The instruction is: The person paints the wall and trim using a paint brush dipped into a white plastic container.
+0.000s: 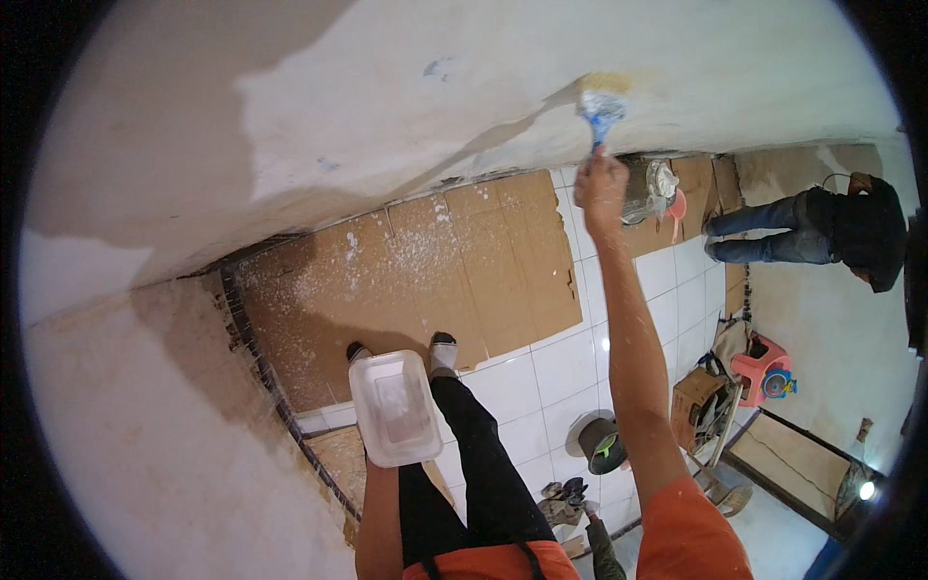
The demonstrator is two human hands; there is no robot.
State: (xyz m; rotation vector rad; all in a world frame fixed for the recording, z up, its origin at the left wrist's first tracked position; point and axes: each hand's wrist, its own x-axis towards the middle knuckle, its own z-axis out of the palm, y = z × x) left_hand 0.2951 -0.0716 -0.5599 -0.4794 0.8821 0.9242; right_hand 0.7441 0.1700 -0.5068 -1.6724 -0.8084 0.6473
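My right hand [603, 190] is closed round the handle of a wide paintbrush [601, 108], blue and smeared with white. Its pale bristles press against the whitish wall [503, 58], beside a faint yellowish patch. A rectangular, translucent white plastic tub [394, 408] rests on my left hand, low in front of my body. My left forearm [379, 512] runs up beneath the tub, whose base hides the fingers. A thin whitish layer seems to lie in its bottom.
Paint-spattered cardboard [416, 261] covers white floor tiles [556, 372] along the wall. A dark bucket [601, 443] stands to my right. Beyond it are a cardboard box [698, 401] and a pink stool [764, 362]. Another person [822, 232] stands at the far right, near a pink dipper [677, 208].
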